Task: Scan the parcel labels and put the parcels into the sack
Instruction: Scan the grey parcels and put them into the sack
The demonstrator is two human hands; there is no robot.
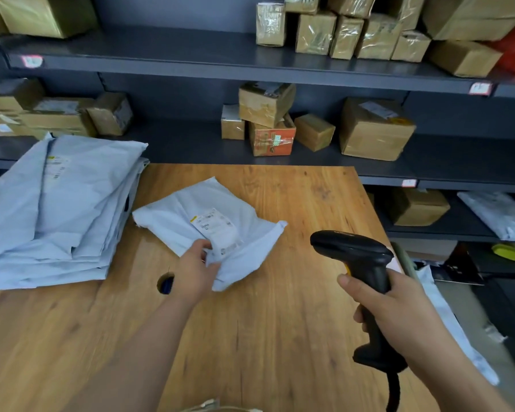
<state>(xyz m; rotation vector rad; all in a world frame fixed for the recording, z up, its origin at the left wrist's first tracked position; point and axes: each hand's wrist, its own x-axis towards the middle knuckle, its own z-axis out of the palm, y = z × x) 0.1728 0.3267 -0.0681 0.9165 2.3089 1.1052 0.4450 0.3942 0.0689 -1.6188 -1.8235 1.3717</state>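
- We see a flat grey plastic parcel (173,215), creased and soft, lying near the middle of the worktop (280,322), closer to its far edge.
- A white paper label (217,230) faces up on it. The print is too blurred to read.
- The left hand (195,272) pinches the parcel's near edge, thumb on top. The fingers under the plastic are hidden from us.
- The right hand (399,310) is wrapped round the grip of a black scanner (360,257). It is held above the worktop's right side, and its rounded head points towards the parcel.
- The scanner's coiled cable (393,391) runs out of view at the bottom.
- The worktop is glossy orange-brown wood with dark knots and a round hole (164,283) beside the left wrist.
- A slumped pile (57,209) of similar grey bags covers the far left corner and is cut off at the left.
- Dark metal shelves (191,60) behind hold taped cardboard boxes (375,129).
- A pale sheet (452,319) hangs past the right edge of the worktop. We cannot tell what it is.
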